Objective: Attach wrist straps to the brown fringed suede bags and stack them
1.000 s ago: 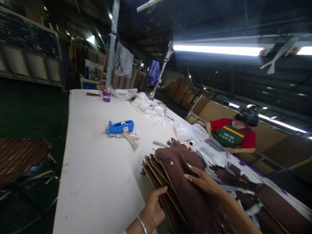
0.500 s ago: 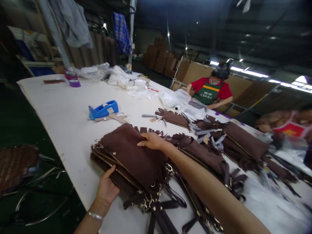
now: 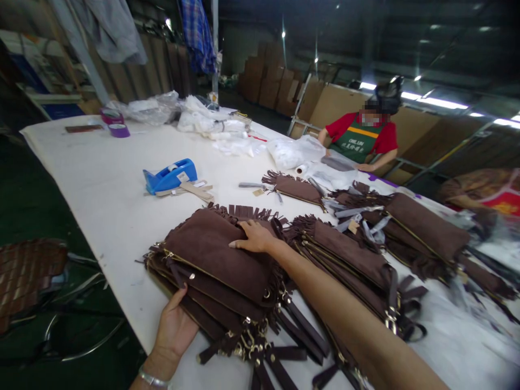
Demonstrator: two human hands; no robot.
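A stack of brown suede fringed bags (image 3: 215, 265) with gold zips lies at the near edge of the white table (image 3: 101, 184). My right hand (image 3: 254, 238) rests flat on top of the stack, fingers stretched out. My left hand (image 3: 174, 327) presses against the stack's near side at the table edge, thumb up and fingers under the lowest bags. Dark straps with metal rings (image 3: 268, 346) trail from the stack toward me.
More brown bags lie in a second pile (image 3: 345, 254), a further pile (image 3: 422, 233) and singly (image 3: 294, 187). A blue tape dispenser (image 3: 170, 176), purple tape rolls (image 3: 118, 130) and plastic bags (image 3: 207, 122) sit farther back. A person in red and green (image 3: 363, 141) works across the table.
The view has swung right and down. The stack has been turned and squared at the table edge; my right hand stays on top, my left hand shifted along its near side.
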